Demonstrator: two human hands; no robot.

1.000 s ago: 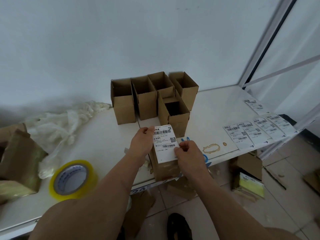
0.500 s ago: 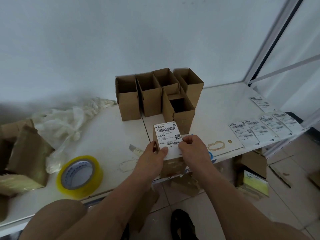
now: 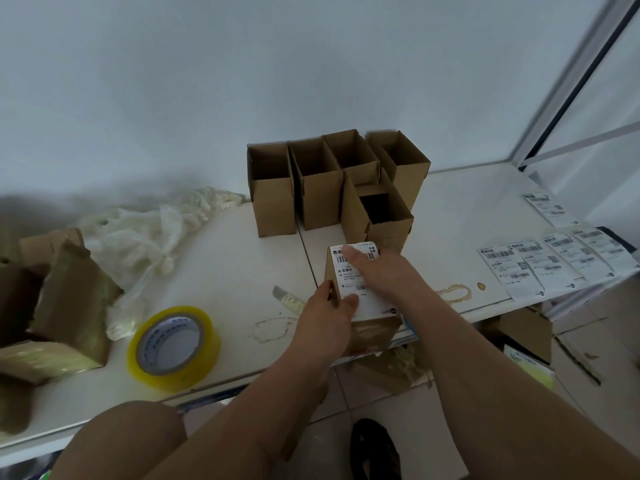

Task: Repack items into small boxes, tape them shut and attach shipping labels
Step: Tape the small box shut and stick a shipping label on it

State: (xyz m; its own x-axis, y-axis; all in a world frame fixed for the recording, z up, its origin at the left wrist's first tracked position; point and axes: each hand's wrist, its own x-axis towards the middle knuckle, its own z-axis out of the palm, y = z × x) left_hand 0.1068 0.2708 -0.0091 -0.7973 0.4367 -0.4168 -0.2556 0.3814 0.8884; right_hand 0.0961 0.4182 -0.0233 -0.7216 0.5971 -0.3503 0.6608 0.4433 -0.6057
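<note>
We saw five open brown cardboard boxes (image 3: 339, 181), one yellow tape roll (image 3: 173, 346), five loose labels (image 3: 554, 265). At the white table's (image 3: 225, 265) front edge, left hand (image 3: 323, 320) pinched one sealed brown box (image 3: 372, 332); right hand's (image 3: 384, 271) straight fingers pressed its white label (image 3: 349, 278).

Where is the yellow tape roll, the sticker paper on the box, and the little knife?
yellow tape roll (image 3: 138, 370): head view, on its yellow outer band.
shipping label (image 3: 349, 277): head view, on its printed white face.
utility knife (image 3: 278, 293): head view, on its bare metal blade.
</note>
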